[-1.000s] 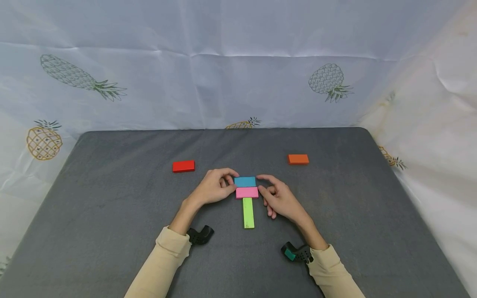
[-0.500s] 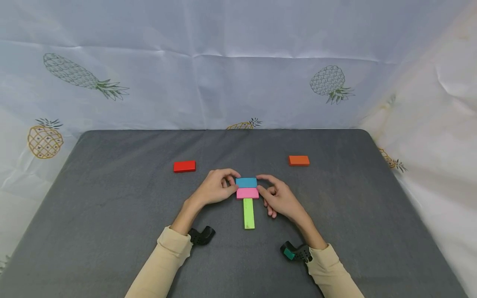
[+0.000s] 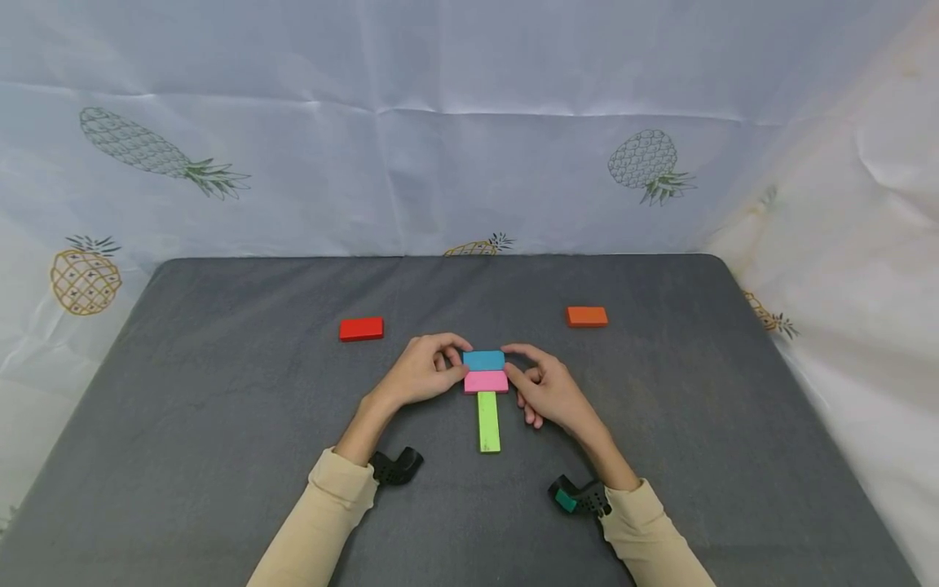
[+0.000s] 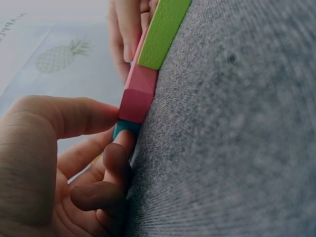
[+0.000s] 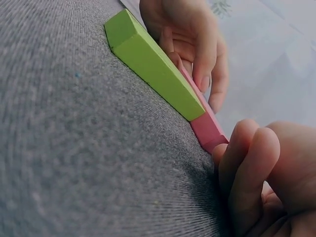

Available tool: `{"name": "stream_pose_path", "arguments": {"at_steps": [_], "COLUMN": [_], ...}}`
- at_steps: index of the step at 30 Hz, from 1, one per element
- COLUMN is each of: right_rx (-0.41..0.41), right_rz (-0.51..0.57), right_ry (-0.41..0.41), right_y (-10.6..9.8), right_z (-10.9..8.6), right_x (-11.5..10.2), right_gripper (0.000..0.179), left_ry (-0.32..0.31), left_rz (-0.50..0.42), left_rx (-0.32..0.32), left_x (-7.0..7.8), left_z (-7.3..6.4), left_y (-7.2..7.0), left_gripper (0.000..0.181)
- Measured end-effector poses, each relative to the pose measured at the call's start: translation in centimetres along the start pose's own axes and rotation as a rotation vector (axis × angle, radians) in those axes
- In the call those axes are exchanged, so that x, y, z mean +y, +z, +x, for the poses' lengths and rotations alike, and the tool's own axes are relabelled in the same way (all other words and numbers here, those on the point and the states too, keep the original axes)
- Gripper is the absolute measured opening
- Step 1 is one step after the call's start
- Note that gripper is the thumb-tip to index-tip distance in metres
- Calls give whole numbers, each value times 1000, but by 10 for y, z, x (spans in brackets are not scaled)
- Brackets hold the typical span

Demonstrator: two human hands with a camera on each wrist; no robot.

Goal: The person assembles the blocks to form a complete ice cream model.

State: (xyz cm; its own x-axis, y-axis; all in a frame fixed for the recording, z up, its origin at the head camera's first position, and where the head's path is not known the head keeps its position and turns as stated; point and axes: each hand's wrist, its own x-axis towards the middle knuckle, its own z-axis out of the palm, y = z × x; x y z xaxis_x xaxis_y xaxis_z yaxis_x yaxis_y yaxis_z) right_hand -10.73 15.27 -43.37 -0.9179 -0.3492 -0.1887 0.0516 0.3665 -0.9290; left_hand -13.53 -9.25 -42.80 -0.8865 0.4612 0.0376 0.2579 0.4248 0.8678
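A: Nearest first?
B: Green block [image 3: 488,422], lengthwise on tabletop [image 3: 257,408]; its near end shows in right wrist view, cut off in left. Touching beyond, crosswise: pink block [image 3: 486,381], then blue block [image 3: 484,360].
A: Hands?
B: Left hand [image 3: 424,367] and right hand [image 3: 548,393] each pinch an end of blue, thumb and index finger. Left wrist view shows blue; right wrist view doesn't.
A: Count?
B: Hands, two. Blocks, five: farthest, one red block [image 3: 361,329], one orange block [image 3: 587,317].

Letters "APPL" [image 4: 16,20] can be read on the pale pineapple-print cloth [image 4: 74,81].
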Motion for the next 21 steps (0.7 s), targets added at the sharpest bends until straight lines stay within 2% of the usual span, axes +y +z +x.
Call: {"name": "stream_pose_path", "arguments": {"at_steps": [14,21], "right_rx": [11,18], "right_rz": [4,-8], "right_ry": [-1,-5], "right_y": [2,2], "right_z": [0,0], "right_x": [-1,0], "right_gripper": [38,38], "left_ry": [-3,-54], "left_rz": [6,-26], "left_rx": [-3,4], "left_x": [-1,-3], "left_z": [-2,-2], "left_y": [-1,-2], "left_gripper": [25,25]}}
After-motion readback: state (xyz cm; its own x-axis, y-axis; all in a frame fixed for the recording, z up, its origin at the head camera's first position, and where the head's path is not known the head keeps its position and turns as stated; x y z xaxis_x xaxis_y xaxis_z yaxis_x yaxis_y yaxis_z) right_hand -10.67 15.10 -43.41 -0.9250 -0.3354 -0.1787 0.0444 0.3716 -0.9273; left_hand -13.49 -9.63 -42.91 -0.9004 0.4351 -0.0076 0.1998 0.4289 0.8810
